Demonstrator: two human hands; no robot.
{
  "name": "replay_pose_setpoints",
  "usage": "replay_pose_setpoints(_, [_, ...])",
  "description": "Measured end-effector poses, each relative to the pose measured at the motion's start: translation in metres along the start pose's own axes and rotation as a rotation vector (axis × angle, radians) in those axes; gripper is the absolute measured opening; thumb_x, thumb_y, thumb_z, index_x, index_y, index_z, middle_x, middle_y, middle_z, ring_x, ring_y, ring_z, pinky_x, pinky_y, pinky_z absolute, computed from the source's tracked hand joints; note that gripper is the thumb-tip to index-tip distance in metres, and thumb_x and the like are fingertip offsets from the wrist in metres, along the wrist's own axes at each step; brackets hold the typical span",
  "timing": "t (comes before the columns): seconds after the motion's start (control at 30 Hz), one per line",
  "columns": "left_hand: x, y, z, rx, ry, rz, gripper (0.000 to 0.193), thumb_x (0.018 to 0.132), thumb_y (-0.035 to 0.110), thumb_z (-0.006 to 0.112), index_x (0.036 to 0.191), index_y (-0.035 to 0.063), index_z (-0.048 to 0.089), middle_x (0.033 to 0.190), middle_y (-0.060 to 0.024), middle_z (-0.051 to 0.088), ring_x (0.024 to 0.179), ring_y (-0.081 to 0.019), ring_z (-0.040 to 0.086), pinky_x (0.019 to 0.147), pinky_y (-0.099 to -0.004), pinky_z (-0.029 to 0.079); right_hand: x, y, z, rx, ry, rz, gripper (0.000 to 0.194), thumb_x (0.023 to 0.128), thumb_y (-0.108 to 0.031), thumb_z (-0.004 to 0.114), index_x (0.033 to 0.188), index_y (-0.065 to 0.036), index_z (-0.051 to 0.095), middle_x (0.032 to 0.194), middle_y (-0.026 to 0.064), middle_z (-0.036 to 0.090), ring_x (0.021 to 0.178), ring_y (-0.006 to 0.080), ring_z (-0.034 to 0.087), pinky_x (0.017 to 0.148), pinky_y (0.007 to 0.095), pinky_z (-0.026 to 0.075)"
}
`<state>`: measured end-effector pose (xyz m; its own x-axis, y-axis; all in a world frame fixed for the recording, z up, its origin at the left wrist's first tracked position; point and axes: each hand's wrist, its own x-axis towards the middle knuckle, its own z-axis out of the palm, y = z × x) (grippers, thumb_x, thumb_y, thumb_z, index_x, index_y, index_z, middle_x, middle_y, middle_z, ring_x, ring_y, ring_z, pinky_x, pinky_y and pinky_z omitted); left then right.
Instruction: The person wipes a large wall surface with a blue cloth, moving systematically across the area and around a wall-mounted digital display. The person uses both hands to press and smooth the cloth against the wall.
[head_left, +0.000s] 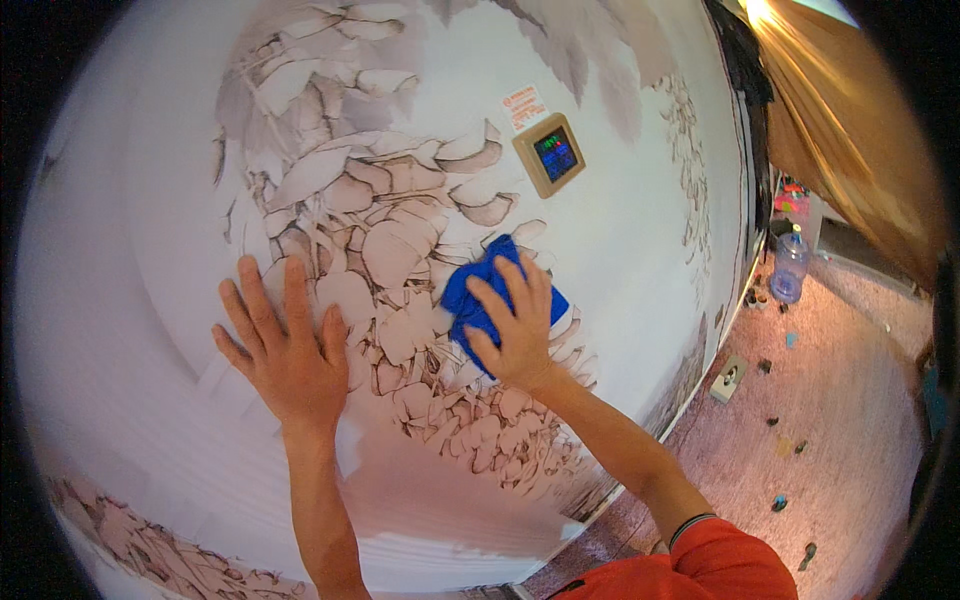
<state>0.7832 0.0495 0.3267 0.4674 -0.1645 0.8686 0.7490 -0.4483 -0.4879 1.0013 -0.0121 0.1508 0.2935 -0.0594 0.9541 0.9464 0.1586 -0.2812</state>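
Note:
A wall with a printed floral mural (405, 255) in brown line work fills most of the view. My left hand (289, 349) lies flat against it, fingers spread, with nothing in the grasp. To the right, my right hand (514, 330) presses a crumpled blue cloth (480, 289) onto the drawn flowers. The cloth shows around and between the fingers. Above that hand, a square gold-framed panel with a lit display (549, 156) is fixed to the wall, and a paper label with red writing (523, 107) sits just over it.
Along the wall's foot runs a pinkish floor (825, 420) scattered with small dark bits. A large clear blue water bottle (790, 264) stands there. Nearer lies a beige box (727, 379). Brown sheeting (847, 127) hangs at the upper right.

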Motion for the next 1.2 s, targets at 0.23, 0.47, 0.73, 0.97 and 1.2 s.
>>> replay_pose_setpoints(0.23, [-0.002,-0.001,0.004,-0.038,0.025,-0.012,0.058,0.104,0.045,0.058,0.159,0.0251,0.051,0.173,-0.0121,0.031,0.161,-0.0369,0.025,0.127,-0.0614,0.01,0.071,0.003,0.013,-0.004,0.146,-0.023,0.055,0.088,-0.028,0.071,0.141,-0.013,0.065,0.155,0.0219,0.047,0.142,0.0502,0.039,0.116,0.0634,0.026])
replay_pose_setpoints(0.47, [-0.005,-0.007,0.0,-0.076,-0.028,-0.045,0.06,0.101,0.045,0.062,0.157,0.0221,0.053,0.172,-0.0117,0.034,0.16,-0.0357,0.027,0.128,-0.0595,0.006,0.109,-0.044,0.025,0.014,0.006,-0.17,0.056,0.088,-0.033,0.073,0.142,-0.02,0.066,0.157,0.0184,0.046,0.146,0.0488,0.035,0.117,0.0638,0.024])
replay_pose_setpoints(0.73, [-0.059,-0.022,-0.01,-0.059,-0.069,-0.171,0.067,0.104,0.042,0.058,0.159,0.0073,0.046,0.17,-0.0162,0.037,0.159,-0.038,0.029,0.128,-0.0608,0.005,0.105,-0.013,0.009,-0.008,-0.1,-0.363,0.054,0.088,-0.037,0.072,0.14,-0.02,0.068,0.158,0.0163,0.047,0.146,0.0472,0.038,0.117,0.0636,0.025])
replay_pose_setpoints(0.97, [-0.06,-0.025,-0.011,-0.037,-0.037,-0.157,0.059,0.108,0.037,0.051,0.159,0.0086,0.047,0.169,-0.0158,0.039,0.159,-0.0386,0.03,0.128,-0.0609,0.005,0.15,-0.073,0.039,0.015,0.026,-0.305,0.057,0.085,-0.034,0.076,0.14,-0.021,0.067,0.155,0.0161,0.048,0.144,0.0462,0.038,0.115,0.0632,0.028])
replay_pose_setpoints(1.2, [-0.062,-0.022,-0.008,-0.004,-0.044,-0.157,0.051,0.11,0.032,0.047,0.156,0.0116,0.051,0.168,-0.0148,0.041,0.158,-0.0374,0.032,0.128,-0.0597,0.006,0.082,-0.073,0.023,0.06,-0.322,-0.506,0.062,0.085,-0.041,0.077,0.145,-0.032,0.064,0.162,0.009,0.045,0.15,0.0427,0.036,0.117,0.0679,0.026])
